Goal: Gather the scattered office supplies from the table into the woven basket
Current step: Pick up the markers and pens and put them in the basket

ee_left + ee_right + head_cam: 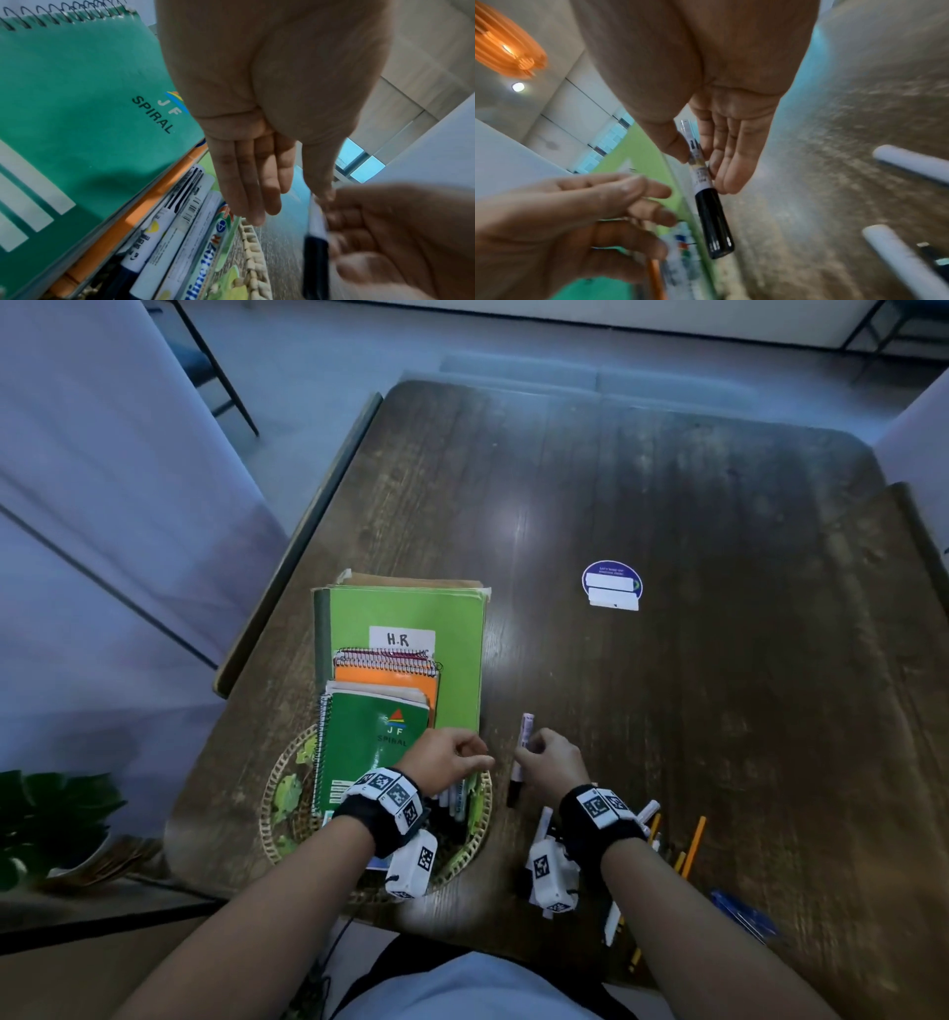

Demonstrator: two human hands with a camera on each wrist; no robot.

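Note:
My right hand (534, 747) (700, 162) pinches a white marker with a black cap (525, 737) (713, 221) (316, 239) between thumb and fingers, just right of the woven basket (272, 793) (253, 253). My left hand (482, 760) (290, 205) hovers over the basket's right side with its fingers straight. Its thumb reaches close to the marker's white end; I cannot tell whether it touches. Several markers (159, 233) (457, 801) lie in the basket beside a green spiral notebook (369, 752) (77, 101).
An orange notebook (385, 680) and a green folder marked H.R (411, 618) lie under the spiral notebook, reaching past the basket. Loose white markers (911, 164) (648, 811), yellow pencils (693, 845) and a blue pen (744, 914) lie right of my right wrist. A round sticker (612, 582) is on the table.

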